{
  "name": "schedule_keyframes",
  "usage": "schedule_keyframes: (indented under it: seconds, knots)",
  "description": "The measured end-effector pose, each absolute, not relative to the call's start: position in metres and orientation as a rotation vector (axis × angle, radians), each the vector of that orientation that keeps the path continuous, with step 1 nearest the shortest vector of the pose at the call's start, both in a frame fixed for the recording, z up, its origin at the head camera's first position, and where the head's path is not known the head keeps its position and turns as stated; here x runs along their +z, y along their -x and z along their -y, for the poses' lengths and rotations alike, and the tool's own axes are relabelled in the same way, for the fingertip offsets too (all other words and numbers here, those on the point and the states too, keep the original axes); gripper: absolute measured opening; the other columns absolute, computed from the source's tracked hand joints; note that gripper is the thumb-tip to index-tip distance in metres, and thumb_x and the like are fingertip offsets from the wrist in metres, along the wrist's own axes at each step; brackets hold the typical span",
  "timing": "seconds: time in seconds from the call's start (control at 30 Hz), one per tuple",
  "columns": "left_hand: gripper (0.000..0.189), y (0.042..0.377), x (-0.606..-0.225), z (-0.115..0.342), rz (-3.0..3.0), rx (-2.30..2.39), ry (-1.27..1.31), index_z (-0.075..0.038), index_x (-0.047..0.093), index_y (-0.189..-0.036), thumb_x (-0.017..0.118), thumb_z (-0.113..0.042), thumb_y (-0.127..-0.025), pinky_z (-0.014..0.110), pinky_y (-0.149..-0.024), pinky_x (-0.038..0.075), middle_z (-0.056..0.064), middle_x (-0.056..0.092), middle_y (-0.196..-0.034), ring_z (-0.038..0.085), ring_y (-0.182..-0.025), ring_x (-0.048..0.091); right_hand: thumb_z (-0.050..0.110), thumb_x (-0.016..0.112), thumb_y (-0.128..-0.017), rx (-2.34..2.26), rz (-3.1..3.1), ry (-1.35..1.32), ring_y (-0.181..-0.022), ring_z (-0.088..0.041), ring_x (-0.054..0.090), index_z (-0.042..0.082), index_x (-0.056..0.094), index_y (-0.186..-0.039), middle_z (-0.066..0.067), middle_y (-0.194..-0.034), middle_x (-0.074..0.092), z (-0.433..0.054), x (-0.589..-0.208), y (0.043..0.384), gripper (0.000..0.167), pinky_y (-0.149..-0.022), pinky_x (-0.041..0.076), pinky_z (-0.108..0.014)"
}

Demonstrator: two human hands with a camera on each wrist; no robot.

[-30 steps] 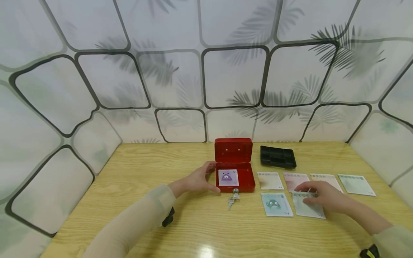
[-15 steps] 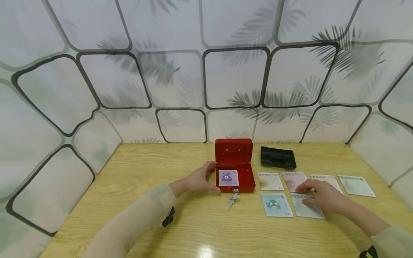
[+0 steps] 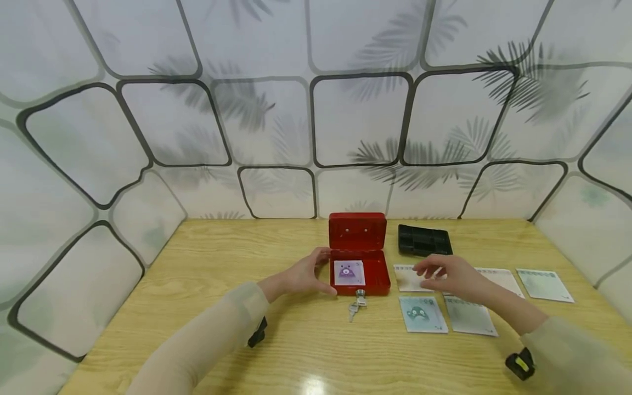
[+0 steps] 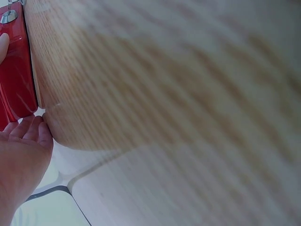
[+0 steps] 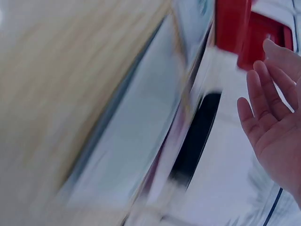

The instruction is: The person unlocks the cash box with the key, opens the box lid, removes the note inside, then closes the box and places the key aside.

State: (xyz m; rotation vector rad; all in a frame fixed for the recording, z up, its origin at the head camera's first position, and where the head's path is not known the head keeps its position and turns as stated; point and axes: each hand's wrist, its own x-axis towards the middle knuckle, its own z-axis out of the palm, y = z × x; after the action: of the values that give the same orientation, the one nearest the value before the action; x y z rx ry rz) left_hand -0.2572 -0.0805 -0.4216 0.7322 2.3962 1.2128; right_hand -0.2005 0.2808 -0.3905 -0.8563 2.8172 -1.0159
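A red cash box (image 3: 376, 274) stands with its lid (image 3: 356, 230) raised. Inside, on its left, lies a purple monster-printed card stack (image 3: 348, 272). My left hand (image 3: 305, 274) holds the box by its left side, thumb at the front corner and fingers toward the rear. My right hand (image 3: 456, 278) hovers over the cards with nothing in it, fingers loosely bent and spread in the right wrist view. Just left of its fingertips shows a cream card stack (image 3: 408, 278). Below it lie a teal monster card stack (image 3: 423, 315) and a pale green stack (image 3: 471, 318). The pink stack is hidden by the hand.
A black compartment tray (image 3: 423, 240) lies behind the cards. A pale pink stack (image 3: 501, 278) and another green stack (image 3: 545, 285) lie to the right. Keys (image 3: 353, 310) hang from the box's front lock (image 3: 361, 296). A patterned curtain (image 3: 276, 192) borders the wooden table (image 3: 237, 241).
My right hand has left the pale green stack and moved left and away from me toward the cream stack. The left hand and the box have stayed in place.
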Motion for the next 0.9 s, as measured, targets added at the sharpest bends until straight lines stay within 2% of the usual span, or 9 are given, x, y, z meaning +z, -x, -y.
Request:
schedule_keyframes:
  seconds: [0.33,0.53,0.9]
  knots:
    - [0.093,0.257,-0.422,0.08,-2.383,1.238,-0.739,-0.005,0.027,-0.146,0.086,-0.018,-0.075,0.04,-0.114,0.024,0.015,0.04,-0.147,0.028,-0.138,0.034,0.012,0.074,-0.087,-1.064,-2.721,0.818,-0.099,-0.027,0.063,0.0,0.064,-0.116,-0.013,-0.111,0.066,-0.196,-0.392,0.233,0.033,-0.088,0.052,-0.044]
    - [0.092,0.256,-0.42,0.08,-2.381,1.233,-0.737,-0.006,0.027,-0.146,0.085,-0.02,-0.076,0.041,-0.114,0.024,0.015,0.039,-0.148,0.028,-0.137,0.034,0.009,0.073,-0.087,-1.022,-2.711,0.757,-0.102,-0.029,0.063,0.002,0.064,-0.115,-0.011,-0.112,0.066,-0.172,-0.396,0.247,0.031,-0.087,0.053,-0.042]
    - [0.091,0.258,-0.422,0.082,-2.39,1.211,-0.735,-0.008,0.028,-0.146,0.085,-0.023,-0.077,0.041,-0.113,0.025,0.013,0.04,-0.147,0.027,-0.137,0.035,0.013,0.074,-0.087,-0.939,-2.699,0.746,-0.106,-0.026,0.061,0.002,0.064,-0.117,-0.009,-0.114,0.066,-0.16,-0.402,0.259,0.034,-0.093,0.05,-0.043]
